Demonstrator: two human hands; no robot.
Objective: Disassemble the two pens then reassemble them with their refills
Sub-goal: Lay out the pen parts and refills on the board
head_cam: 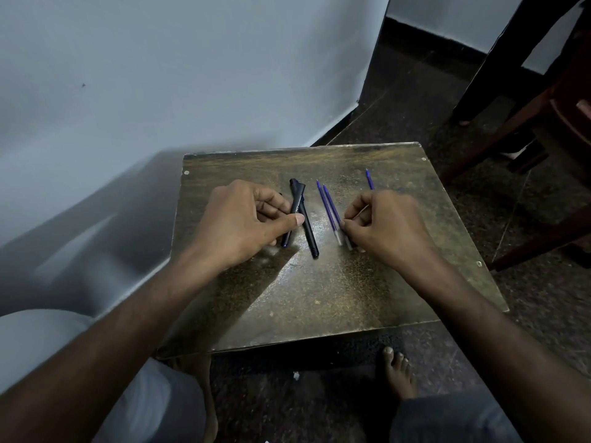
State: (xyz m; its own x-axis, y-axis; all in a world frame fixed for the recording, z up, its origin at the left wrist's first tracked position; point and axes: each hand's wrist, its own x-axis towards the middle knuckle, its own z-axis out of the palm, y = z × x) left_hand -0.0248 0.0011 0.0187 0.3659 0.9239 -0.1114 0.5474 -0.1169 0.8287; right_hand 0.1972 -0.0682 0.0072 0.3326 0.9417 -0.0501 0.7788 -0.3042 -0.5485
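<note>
Two black pens lie side by side on the small worn table [319, 292]. My left hand [246, 222] pinches the left pen [295, 207] between thumb and fingers; its tip pokes out below the hand. The other black pen [309, 233] lies loose just right of it. Two blue refills [329, 207] lie parallel in the table's middle. My right hand [387, 225] has its fingertips on the lower end of the right one of these. A third blue refill [370, 180] sticks out beyond my right hand, mostly hidden by it.
A pale wall runs along the left and behind the table. Dark wooden furniture legs [527, 123] stand at the right on the speckled floor. My knees and a bare foot [398, 372] sit at the table's near edge.
</note>
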